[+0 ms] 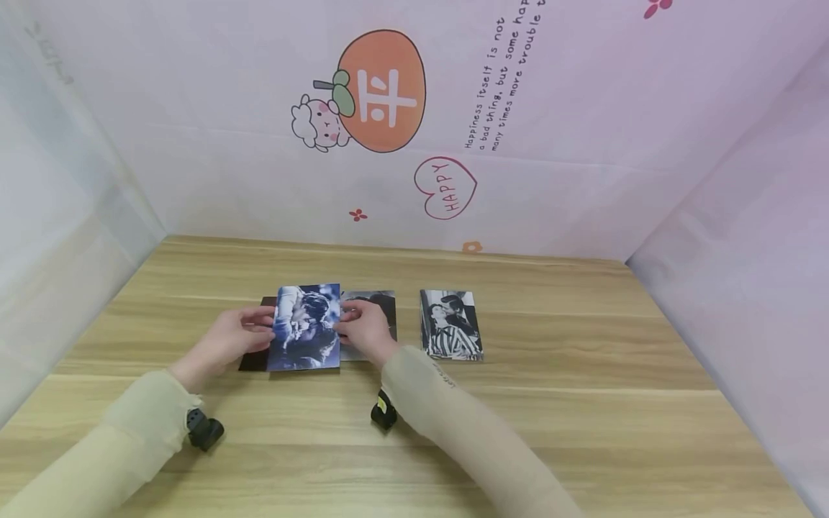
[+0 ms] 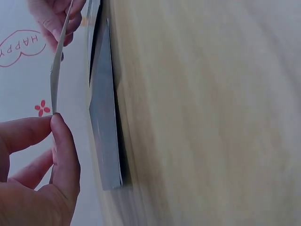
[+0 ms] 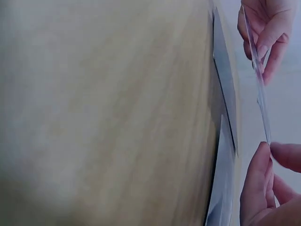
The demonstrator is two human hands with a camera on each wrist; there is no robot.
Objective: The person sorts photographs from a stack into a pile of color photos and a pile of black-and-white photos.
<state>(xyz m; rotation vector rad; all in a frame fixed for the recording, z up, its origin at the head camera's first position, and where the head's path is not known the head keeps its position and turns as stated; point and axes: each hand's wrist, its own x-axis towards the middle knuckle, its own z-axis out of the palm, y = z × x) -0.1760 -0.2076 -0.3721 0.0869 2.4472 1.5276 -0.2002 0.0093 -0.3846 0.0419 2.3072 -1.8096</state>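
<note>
A blue-tinted photo card [image 1: 306,328] is held above the table between both hands. My left hand [image 1: 232,337] pinches its left edge; in the left wrist view the thumb and fingers [image 2: 65,155] grip the thin card edge. My right hand [image 1: 368,327] pinches the opposite edge, as the right wrist view shows with the thumb and finger [image 3: 257,172]. Beneath it lies a dark card [image 1: 254,361], mostly covered. A grey photo card [image 1: 352,354] lies behind the right hand, partly hidden by it.
To the right, a black-and-white photo card [image 1: 451,325] lies apart on the wooden table [image 1: 583,403]. A printed white backdrop [image 1: 259,187] rises behind the table's far edge. Black wrist devices [image 1: 204,429] sit by both cuffs.
</note>
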